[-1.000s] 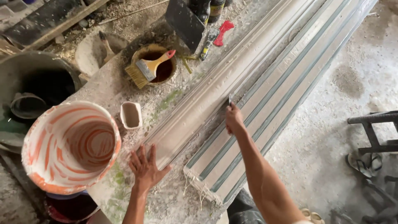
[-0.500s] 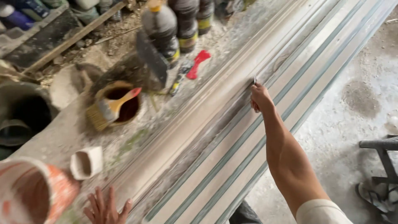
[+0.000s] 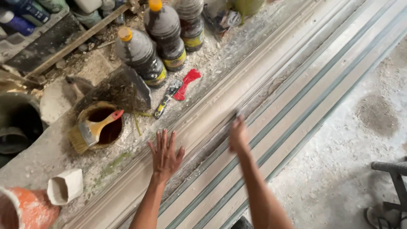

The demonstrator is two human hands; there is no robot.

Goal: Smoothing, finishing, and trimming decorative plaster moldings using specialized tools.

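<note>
A long pale plaster moulding [image 3: 212,111] lies diagonally along the dusty bench. My left hand [image 3: 165,154] rests flat on it, fingers spread, holding nothing. Just to the right, my right hand [image 3: 238,136] is blurred. It is closed on a small thin tool [image 3: 238,113] whose tip touches the moulding's edge. Beside the moulding run long ridged grey-and-white strips [image 3: 305,91].
A wooden-handled brush [image 3: 91,131] lies across a round tin [image 3: 111,127]. Behind it are a dark trowel [image 3: 127,87], three dark bottles [image 3: 142,57], a red-handled tool [image 3: 186,84] and a yellow-black knife [image 3: 165,99]. A white cup [image 3: 64,186] and an orange bucket [image 3: 25,212] stand near left. The concrete floor [image 3: 364,123] and a dark metal frame [image 3: 394,169] are to the right.
Both hands have travelled farther along the moulding, and the view has followed them. My left hand has moved up beside the right hand, which has stayed closed on the tool.
</note>
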